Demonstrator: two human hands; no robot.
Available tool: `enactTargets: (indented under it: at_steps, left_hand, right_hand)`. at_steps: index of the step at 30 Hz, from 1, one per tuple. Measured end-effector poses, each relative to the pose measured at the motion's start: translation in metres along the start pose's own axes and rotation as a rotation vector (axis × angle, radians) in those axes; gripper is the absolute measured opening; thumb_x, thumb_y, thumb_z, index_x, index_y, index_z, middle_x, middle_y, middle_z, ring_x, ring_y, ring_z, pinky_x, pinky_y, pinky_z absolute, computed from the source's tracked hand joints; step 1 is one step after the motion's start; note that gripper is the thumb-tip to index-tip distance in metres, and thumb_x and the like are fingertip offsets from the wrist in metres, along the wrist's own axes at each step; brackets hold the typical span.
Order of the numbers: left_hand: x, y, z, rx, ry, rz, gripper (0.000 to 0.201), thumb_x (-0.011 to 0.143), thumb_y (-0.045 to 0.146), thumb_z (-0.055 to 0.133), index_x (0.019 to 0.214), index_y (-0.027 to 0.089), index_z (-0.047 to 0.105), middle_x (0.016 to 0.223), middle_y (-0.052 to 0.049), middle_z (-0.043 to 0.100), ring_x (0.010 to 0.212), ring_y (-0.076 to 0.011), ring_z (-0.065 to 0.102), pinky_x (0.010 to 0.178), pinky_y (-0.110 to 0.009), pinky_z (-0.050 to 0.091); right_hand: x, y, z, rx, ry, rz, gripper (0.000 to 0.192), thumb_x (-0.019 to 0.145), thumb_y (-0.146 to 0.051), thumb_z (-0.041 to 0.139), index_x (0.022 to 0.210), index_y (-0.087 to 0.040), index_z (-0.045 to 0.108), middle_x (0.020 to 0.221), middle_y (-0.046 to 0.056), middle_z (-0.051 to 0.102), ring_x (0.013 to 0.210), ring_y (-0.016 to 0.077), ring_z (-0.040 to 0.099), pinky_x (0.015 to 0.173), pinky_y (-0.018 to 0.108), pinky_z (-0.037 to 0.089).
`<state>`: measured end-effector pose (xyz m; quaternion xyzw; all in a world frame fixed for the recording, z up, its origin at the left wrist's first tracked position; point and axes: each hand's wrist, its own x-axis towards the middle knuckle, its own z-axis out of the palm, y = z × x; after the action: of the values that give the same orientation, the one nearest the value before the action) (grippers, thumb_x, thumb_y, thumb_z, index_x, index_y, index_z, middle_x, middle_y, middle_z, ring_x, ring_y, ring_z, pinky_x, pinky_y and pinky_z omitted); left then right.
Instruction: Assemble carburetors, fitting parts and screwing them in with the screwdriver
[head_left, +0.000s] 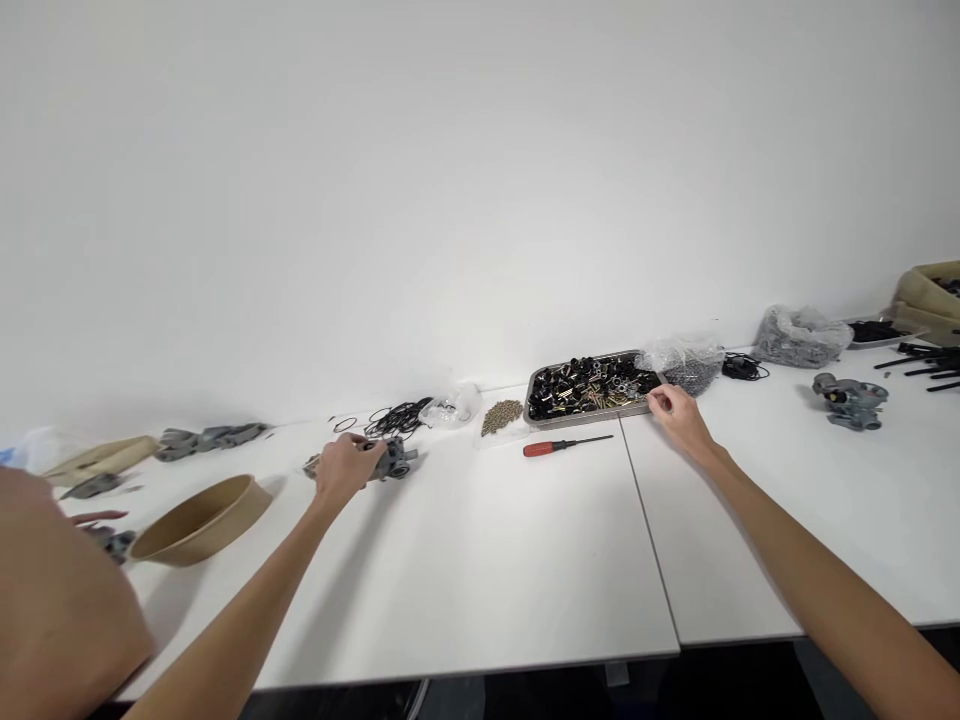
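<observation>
My left hand is wrapped round a grey metal carburetor, just above the table. At the right front corner of a metal tray, my right hand has its thumb and fingertips pinched together; whatever they hold is too small to tell. Inside the tray lie many small black parts and brass-coloured screws. A red-handled screwdriver rests between my hands, its blade pointing right. Behind it is a heap of small brass-coloured pieces. Black rubber rings lie beyond my left hand.
A tan bowl-like container stands on the left, near another person's arm. Clear plastic bags of small parts line the wall. Another carburetor sits at right, near black rods. A seam crosses the white table.
</observation>
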<state>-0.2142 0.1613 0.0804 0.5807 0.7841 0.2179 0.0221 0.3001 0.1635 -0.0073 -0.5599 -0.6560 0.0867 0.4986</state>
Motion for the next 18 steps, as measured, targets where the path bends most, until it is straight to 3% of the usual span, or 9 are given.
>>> enactTargets:
  at_steps: [2,6,8,12,15,18]
  left_hand:
    - [-0.011,0.019,0.004,-0.190,0.014,-0.104,0.033,0.079,0.044,0.060,0.095,0.015,0.057,0.062,-0.003,0.057,0.045,-0.0201,0.058,0.052,-0.035,0.047]
    - [-0.042,0.082,0.027,-0.553,-0.107,0.012,0.035,0.074,0.042,0.068,0.097,0.017,0.059,0.079,-0.002,0.058,0.042,-0.0129,0.055,0.040,-0.027,0.040]
    - [-0.060,0.115,0.044,-0.722,-0.242,0.124,0.039,0.073,0.043,0.070,0.100,0.018,0.058,0.081,-0.001,0.057,0.043,-0.0130,0.056,0.039,-0.026,0.041]
    - [-0.093,0.169,0.076,-0.959,-0.623,0.335,0.048,0.072,0.049,0.076,0.103,0.018,0.057,0.084,-0.002,0.060,0.056,-0.0143,0.063,0.049,-0.027,0.051]
    - [-0.110,0.189,0.090,-1.038,-0.857,0.401,0.051,0.071,0.049,0.079,0.103,0.017,0.056,0.082,0.000,0.058,0.059,-0.0119,0.061,0.058,-0.027,0.052]
    - [-0.116,0.188,0.095,-1.051,-0.999,0.451,0.044,0.074,0.041,0.080,0.104,0.018,0.057,0.090,0.001,0.057,0.070,-0.0103,0.061,0.066,-0.026,0.050]
  right_hand:
    - [-0.001,-0.001,0.001,0.005,-0.008,0.011,0.025,0.090,-0.042,0.048,0.082,-0.022,0.060,0.077,0.006,0.061,0.080,0.0239,0.055,0.078,0.036,0.043]
    - [-0.003,-0.004,0.001,0.007,-0.030,0.028,0.031,0.095,-0.044,0.042,0.084,-0.022,0.061,0.085,0.007,0.066,0.087,0.0249,0.056,0.083,0.037,0.043]
    - [-0.003,-0.004,0.001,0.004,-0.034,0.040,0.034,0.097,-0.045,0.039,0.084,-0.022,0.061,0.088,0.008,0.068,0.090,0.0250,0.056,0.086,0.037,0.043]
    - [-0.003,-0.006,0.000,-0.011,-0.024,0.061,0.038,0.098,-0.047,0.036,0.085,-0.022,0.062,0.087,0.008,0.066,0.091,0.0254,0.057,0.086,0.038,0.043]
    - [-0.003,-0.007,0.001,-0.017,-0.022,0.062,0.039,0.099,-0.046,0.034,0.084,-0.022,0.061,0.086,0.008,0.066,0.090,0.0255,0.057,0.085,0.038,0.044]
    - [-0.002,-0.008,0.003,-0.019,-0.020,0.061,0.040,0.100,-0.046,0.033,0.084,-0.023,0.062,0.084,0.008,0.067,0.090,0.0260,0.057,0.086,0.038,0.044]
